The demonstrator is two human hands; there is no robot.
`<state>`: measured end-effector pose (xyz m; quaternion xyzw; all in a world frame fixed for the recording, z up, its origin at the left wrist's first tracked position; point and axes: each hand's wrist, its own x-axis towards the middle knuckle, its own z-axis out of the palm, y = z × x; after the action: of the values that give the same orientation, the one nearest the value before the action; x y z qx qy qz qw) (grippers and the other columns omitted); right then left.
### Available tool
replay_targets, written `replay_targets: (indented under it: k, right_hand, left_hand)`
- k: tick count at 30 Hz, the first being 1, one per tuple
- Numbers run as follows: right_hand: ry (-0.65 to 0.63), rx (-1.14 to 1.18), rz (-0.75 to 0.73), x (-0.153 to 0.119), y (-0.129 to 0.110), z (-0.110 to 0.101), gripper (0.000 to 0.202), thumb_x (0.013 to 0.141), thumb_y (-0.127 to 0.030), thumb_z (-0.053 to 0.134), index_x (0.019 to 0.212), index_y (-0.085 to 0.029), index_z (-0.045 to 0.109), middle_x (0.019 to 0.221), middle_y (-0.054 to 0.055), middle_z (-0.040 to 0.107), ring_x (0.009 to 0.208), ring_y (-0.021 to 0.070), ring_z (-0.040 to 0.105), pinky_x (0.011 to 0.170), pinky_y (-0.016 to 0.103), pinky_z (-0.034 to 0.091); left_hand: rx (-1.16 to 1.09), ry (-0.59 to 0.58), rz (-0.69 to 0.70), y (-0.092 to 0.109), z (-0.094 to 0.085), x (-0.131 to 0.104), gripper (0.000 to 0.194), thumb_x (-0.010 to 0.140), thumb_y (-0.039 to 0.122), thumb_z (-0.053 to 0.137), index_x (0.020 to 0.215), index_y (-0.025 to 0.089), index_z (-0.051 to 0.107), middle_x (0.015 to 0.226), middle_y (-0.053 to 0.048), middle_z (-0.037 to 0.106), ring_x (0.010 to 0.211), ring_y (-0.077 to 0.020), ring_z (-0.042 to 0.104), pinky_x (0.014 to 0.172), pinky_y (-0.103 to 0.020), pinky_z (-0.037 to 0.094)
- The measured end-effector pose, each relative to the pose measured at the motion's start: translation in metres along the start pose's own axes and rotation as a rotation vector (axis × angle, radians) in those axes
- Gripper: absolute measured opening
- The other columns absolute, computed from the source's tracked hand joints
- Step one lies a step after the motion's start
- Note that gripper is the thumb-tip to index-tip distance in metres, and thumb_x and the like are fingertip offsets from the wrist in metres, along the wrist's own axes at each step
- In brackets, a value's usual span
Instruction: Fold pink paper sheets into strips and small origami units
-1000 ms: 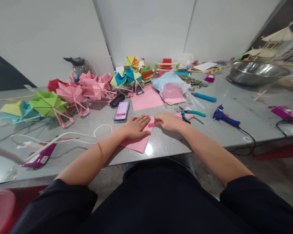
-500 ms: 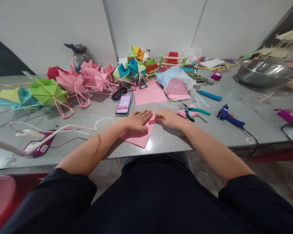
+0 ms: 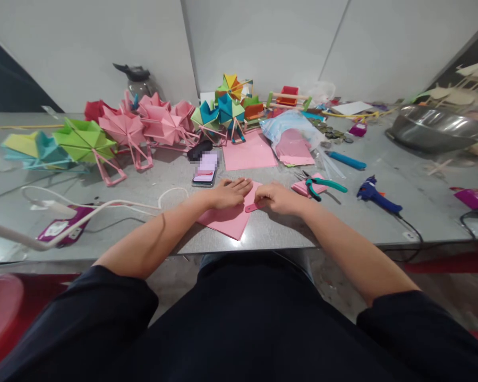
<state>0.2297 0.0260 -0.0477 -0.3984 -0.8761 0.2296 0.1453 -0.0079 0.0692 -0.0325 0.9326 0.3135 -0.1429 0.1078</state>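
My left hand [image 3: 230, 195] lies flat with its fingers stretched out, pressing on a folded sheet of pink paper [image 3: 231, 227] near the table's front edge. At the paper's right side, my right hand [image 3: 276, 199] is closed around a slim flat pink tool [image 3: 250, 208] with a rounded end. That end rests on or just above the paper's edge; the rest is hidden in my fingers. Right beyond this hand, teal-handled pliers [image 3: 318, 187] lie across small folded pink papers [image 3: 300, 187]. A phone [image 3: 205, 172] with a lit screen is beyond my left hand.
Farther back are a flat pink sheet [image 3: 249, 151] and a plastic bag of pink paper [image 3: 292, 143]. Folded paper models [image 3: 121, 130] line the left rear. A blue glue gun [image 3: 378, 197] and metal bowl [image 3: 434, 127] sit right. White cables [image 3: 103, 204] cross the left side.
My right hand has slid a little toward me along the paper's right edge with the pink tool. The left hand stays pressed on the paper. The whole view has shifted slightly.
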Motion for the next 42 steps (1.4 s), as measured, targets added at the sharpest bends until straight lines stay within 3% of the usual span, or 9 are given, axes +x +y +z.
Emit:
replay_targets:
  k: [7,13,17,25,31,36,42]
  right_hand:
    - [0.085,0.049,-0.142,0.004,-0.013,0.010,0.017,0.093,-0.009,0.062,0.086,-0.020,0.072,0.093,0.007,0.076,0.092,0.0228,0.066,0.088,0.036,0.047]
    - [-0.017,0.083,-0.214,-0.001,-0.022,0.013,0.018,0.090,-0.005,0.063,0.086,-0.020,0.073,0.092,0.005,0.075,0.091,0.0222,0.067,0.091,0.038,0.048]
    - [0.020,0.124,-0.222,0.003,-0.025,0.022,0.017,0.092,-0.007,0.061,0.087,-0.019,0.072,0.092,0.007,0.073,0.088,0.0218,0.064,0.085,0.036,0.047]
    - [-0.115,0.077,-0.344,0.001,-0.038,0.028,0.020,0.093,-0.006,0.060,0.094,-0.020,0.075,0.095,0.005,0.074,0.094,0.0218,0.064,0.097,0.042,0.034]
    - [-0.008,0.123,-0.343,0.010,-0.042,0.041,0.018,0.093,-0.006,0.060,0.093,-0.018,0.074,0.099,0.007,0.071,0.091,0.0216,0.060,0.086,0.037,0.040]
    - [-0.122,0.090,-0.374,0.005,-0.051,0.037,0.024,0.091,-0.003,0.059,0.094,-0.021,0.075,0.096,0.005,0.072,0.099,0.0237,0.061,0.103,0.044,0.036]
    - [-0.221,0.098,-0.359,-0.005,-0.056,0.025,0.024,0.090,-0.003,0.058,0.092,-0.022,0.073,0.097,0.005,0.075,0.097,0.0239,0.062,0.106,0.045,0.032]
  left_hand:
    - [-0.019,0.025,-0.007,-0.004,0.008,0.004,0.076,0.109,0.042,0.026,0.178,0.015,0.013,0.185,-0.012,0.005,0.174,-0.0298,0.004,0.136,-0.055,0.012]
    - [-0.017,0.024,0.005,-0.005,0.007,0.004,0.076,0.110,0.047,0.024,0.179,0.016,0.010,0.186,-0.011,0.005,0.173,-0.0293,0.005,0.136,-0.054,0.011]
    - [-0.009,0.009,0.001,-0.002,0.004,0.001,0.076,0.110,0.042,0.022,0.178,0.013,0.009,0.186,-0.012,0.003,0.173,-0.0306,0.004,0.136,-0.055,0.012]
    - [0.037,0.006,0.017,-0.001,0.006,0.003,0.077,0.110,0.043,0.023,0.178,0.012,0.008,0.185,-0.015,0.003,0.173,-0.0336,0.005,0.135,-0.059,0.013]
    - [0.006,-0.012,0.017,-0.002,0.003,-0.001,0.086,0.106,0.050,0.033,0.178,0.011,0.006,0.186,-0.014,0.000,0.173,-0.0319,0.003,0.137,-0.054,0.009]
    - [-0.005,0.016,0.013,-0.003,0.006,0.001,0.079,0.109,0.049,0.024,0.179,0.015,0.008,0.186,-0.011,0.001,0.174,-0.0294,0.003,0.137,-0.052,0.007]
    - [-0.032,0.037,-0.004,-0.002,0.009,0.003,0.077,0.110,0.047,0.025,0.179,0.018,0.005,0.186,-0.011,0.002,0.173,-0.0303,0.004,0.136,-0.053,0.009]
